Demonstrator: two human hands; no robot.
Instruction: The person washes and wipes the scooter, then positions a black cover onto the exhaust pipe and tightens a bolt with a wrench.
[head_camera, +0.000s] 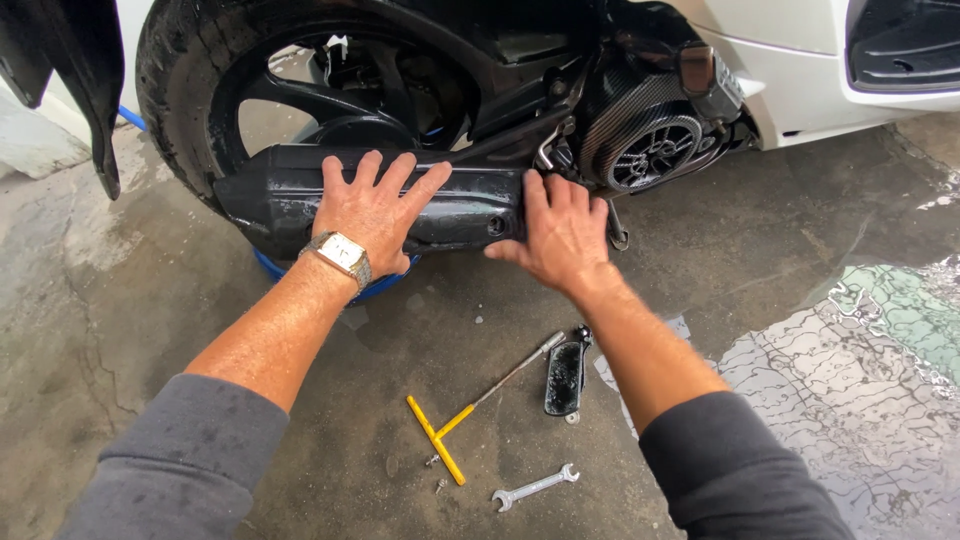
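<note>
Left hand: the left hand (372, 212) lies flat on the black exhaust pipe (300, 195), fingers spread; its grip is released, pressing rather than clasping. A wristwatch (342, 254) sits on that wrist.
Right hand: the right hand (560, 232) rests palm-down on the pipe's front end, at 3 o'clock from the left hand, grip released.
Exhaust pipe: across the rear wheel (200, 80) of a scooter.
Floor: at 6 o'clock from the hands lie a yellow T-handle wrench (445, 432), a black cover (565, 378) and a spanner (535, 487) on the wet concrete floor (750, 250).
</note>
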